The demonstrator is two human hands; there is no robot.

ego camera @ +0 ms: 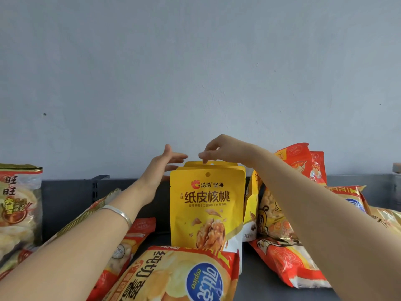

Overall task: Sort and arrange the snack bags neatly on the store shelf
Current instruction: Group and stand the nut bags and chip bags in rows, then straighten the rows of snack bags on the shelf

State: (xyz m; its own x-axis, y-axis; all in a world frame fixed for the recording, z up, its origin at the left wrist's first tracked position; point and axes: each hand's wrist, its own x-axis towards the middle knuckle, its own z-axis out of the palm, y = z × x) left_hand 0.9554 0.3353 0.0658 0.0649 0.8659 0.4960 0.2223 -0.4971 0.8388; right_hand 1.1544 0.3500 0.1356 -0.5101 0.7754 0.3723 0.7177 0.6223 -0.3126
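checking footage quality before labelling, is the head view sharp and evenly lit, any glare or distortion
Head view: soft even light, no hard shadows on the wall; print on the front yellow walnut bag reads sharp; head view's corner stretches the left forearm; mild sheen on the foil bag.

shelf (65, 205): dark grey. walnut pouch (207, 205): yellow, red logo, dark red lettering, brown walnut print, white lower corner. chip bag (173, 276), shelf front edge: golden yellow, red band, blue oval. cracker bag (19, 205), left end: clear, red and gold top. rear bags (297, 159), right: red-orange. bangle (118, 212): silver.
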